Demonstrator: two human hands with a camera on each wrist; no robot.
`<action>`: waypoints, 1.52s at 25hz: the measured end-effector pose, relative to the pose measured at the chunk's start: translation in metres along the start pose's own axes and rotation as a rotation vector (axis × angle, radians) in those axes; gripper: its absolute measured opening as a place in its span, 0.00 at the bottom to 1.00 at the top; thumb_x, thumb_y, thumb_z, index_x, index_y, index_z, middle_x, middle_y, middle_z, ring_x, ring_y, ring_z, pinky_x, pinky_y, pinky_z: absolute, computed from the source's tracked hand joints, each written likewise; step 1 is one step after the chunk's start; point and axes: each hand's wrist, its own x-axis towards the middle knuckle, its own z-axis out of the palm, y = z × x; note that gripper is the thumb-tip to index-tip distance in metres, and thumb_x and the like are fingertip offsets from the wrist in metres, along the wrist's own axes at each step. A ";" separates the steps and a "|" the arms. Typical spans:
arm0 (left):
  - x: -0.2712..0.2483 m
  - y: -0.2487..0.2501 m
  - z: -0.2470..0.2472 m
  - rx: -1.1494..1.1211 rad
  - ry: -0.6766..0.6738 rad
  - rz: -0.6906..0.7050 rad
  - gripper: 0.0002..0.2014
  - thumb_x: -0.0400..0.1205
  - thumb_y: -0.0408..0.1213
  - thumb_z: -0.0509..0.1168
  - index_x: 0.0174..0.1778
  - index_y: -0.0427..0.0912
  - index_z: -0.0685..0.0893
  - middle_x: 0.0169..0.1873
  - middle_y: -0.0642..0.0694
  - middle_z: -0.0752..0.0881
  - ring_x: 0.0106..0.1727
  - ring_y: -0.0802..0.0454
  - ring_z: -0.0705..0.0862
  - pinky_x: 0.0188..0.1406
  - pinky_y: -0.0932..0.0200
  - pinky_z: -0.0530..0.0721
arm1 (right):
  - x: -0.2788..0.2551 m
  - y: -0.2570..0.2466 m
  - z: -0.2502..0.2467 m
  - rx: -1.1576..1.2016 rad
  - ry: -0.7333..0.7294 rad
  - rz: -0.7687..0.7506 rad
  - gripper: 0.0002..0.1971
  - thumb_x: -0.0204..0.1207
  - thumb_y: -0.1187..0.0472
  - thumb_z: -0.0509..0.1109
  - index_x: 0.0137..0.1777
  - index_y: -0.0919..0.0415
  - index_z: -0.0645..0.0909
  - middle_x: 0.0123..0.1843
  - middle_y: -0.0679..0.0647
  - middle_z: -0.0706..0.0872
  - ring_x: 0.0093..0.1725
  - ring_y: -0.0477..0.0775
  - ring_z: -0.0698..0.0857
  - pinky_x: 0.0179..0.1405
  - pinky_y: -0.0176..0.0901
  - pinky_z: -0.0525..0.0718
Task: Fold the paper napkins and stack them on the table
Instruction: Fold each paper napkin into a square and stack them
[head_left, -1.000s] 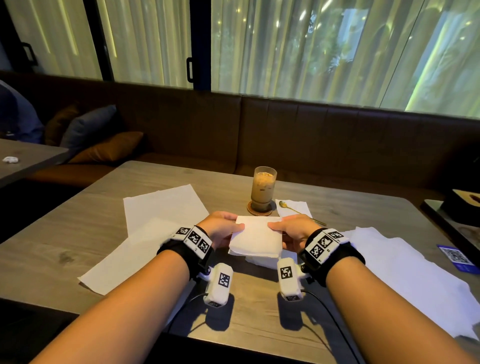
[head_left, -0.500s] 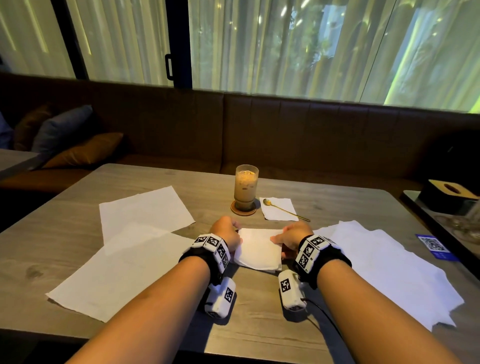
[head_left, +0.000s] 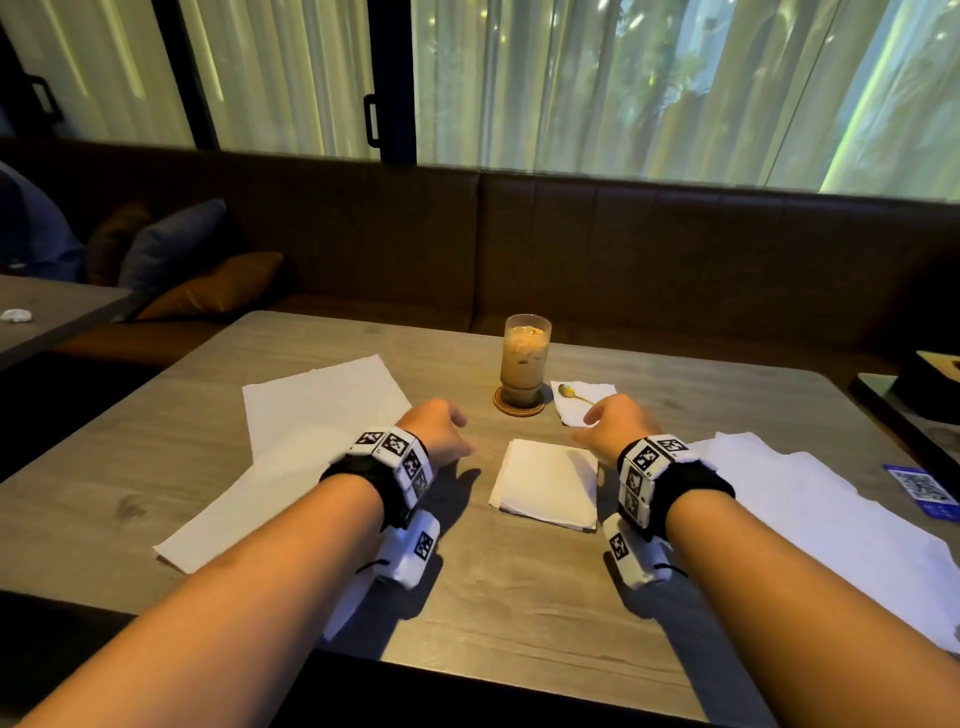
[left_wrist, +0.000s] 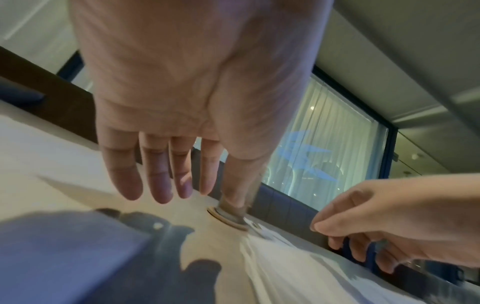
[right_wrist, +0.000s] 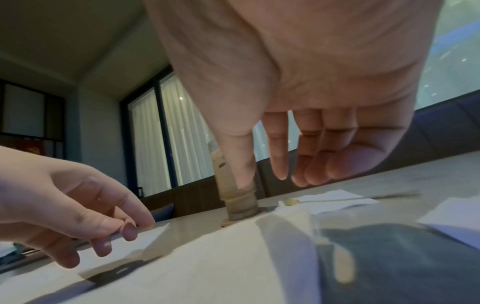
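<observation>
A small stack of folded white napkins (head_left: 548, 486) lies flat on the wooden table (head_left: 519, 597) between my hands. My left hand (head_left: 441, 431) hovers just left of it, fingers loose and holding nothing; the left wrist view shows the left hand (left_wrist: 166, 174) with fingers hanging relaxed. My right hand (head_left: 613, 423) hovers just right of the stack, also empty, and in the right wrist view the right hand (right_wrist: 285, 156) has loose fingers above the folded napkins (right_wrist: 207, 257). Unfolded napkins (head_left: 291, 447) lie at the left and a pile of unfolded napkins (head_left: 831, 525) at the right.
A glass of iced coffee (head_left: 524, 361) stands on a coaster behind the stack. A gold spoon (head_left: 574, 393) rests on a small napkin to its right. A blue QR card (head_left: 922, 491) lies at the right edge. A brown bench runs behind the table.
Both hands have let go of the folded napkin, which now lies on the table, and have lifted apart to either side of it.
</observation>
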 end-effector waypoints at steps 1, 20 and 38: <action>-0.003 -0.011 -0.014 0.027 -0.002 -0.001 0.26 0.79 0.48 0.78 0.73 0.50 0.83 0.66 0.45 0.87 0.67 0.45 0.85 0.67 0.52 0.84 | -0.004 -0.007 0.000 0.016 -0.006 -0.067 0.16 0.79 0.52 0.78 0.63 0.58 0.89 0.60 0.57 0.92 0.56 0.58 0.88 0.58 0.50 0.87; -0.020 -0.134 -0.067 0.434 -0.159 -0.075 0.43 0.73 0.65 0.75 0.83 0.68 0.64 0.87 0.45 0.59 0.87 0.37 0.58 0.82 0.38 0.66 | -0.043 -0.115 0.101 -0.119 -0.354 -0.495 0.32 0.77 0.50 0.80 0.80 0.50 0.77 0.76 0.50 0.84 0.71 0.54 0.84 0.66 0.48 0.84; -0.017 -0.126 -0.061 0.269 0.093 0.141 0.08 0.71 0.51 0.74 0.37 0.53 0.84 0.40 0.55 0.88 0.48 0.51 0.83 0.51 0.51 0.86 | -0.040 -0.114 0.105 -0.181 -0.355 -0.495 0.32 0.76 0.46 0.79 0.79 0.51 0.78 0.74 0.53 0.84 0.69 0.57 0.83 0.66 0.52 0.85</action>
